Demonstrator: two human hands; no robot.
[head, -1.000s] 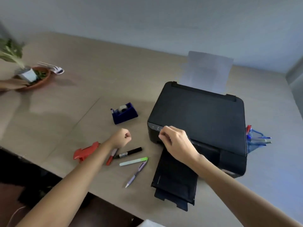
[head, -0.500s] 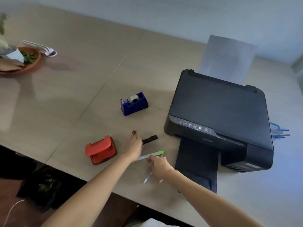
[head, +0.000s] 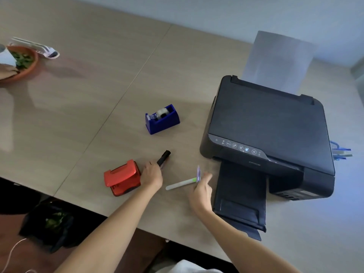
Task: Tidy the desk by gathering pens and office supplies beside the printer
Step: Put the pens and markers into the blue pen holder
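A black printer point(head: 269, 131) sits on the right of the wooden desk point(head: 78, 115), its output tray point(head: 240, 201) folded out toward me. My left hand point(head: 151, 177) is closed around a black marker point(head: 164, 157) whose cap end sticks out past my fingers. My right hand point(head: 201, 191) pinches a purple pen point(head: 198, 173), lifted and blurred. A white pen with a green cap point(head: 181, 183) lies flat between my hands. A red hole punch point(head: 122, 177) rests just left of my left hand. A blue tape dispenser point(head: 162, 119) stands farther back.
Blue and red pens point(head: 340, 152) stick out behind the printer's right side. A sheet of paper point(head: 279, 60) stands in the printer's rear feeder. A terracotta dish with a plant point(head: 23, 64) and a white utensil point(head: 39, 49) are at far left, beside another person's hand point(head: 6, 70).
My left hand closed around the black marker. My right hand lifted the purple pen off the desk. The red pen is no longer in sight. The view has shifted closer.
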